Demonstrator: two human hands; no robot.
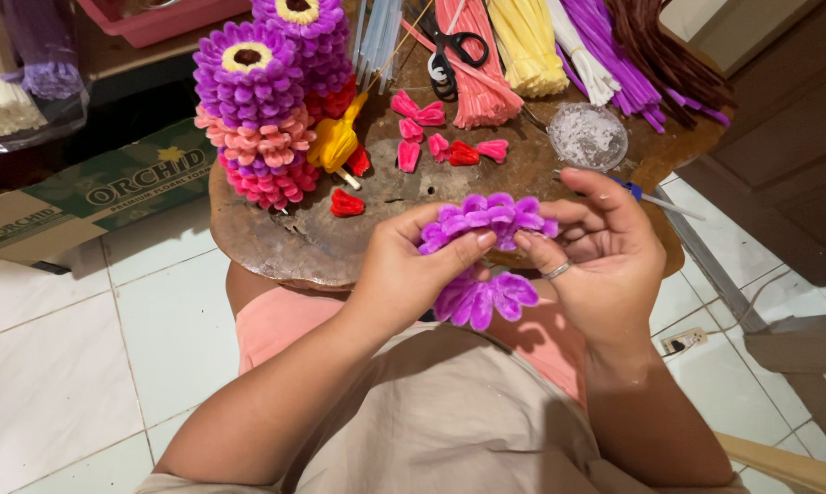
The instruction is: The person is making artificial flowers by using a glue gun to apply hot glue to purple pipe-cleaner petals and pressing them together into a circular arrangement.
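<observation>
Both hands, left hand (404, 265) and right hand (600, 247), are pinching a purple petal strip (486, 220) between them, its length running three to nine o'clock.

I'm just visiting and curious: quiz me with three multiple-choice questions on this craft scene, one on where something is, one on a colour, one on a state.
1. Where are the scissors?
A. on the floor
B. at the table's far edge
C. in a hand

2. What colour is the petal strip held by the hands?
A. purple
B. yellow
C. white

3. How do the hands hold the petal strip?
A. both pinch it
B. one only
C. neither touches it

Answers:
B, the scissors lie by the pink sticks.
A, the petal strip is purple.
A, left hand and right hand both pinch it.
</observation>
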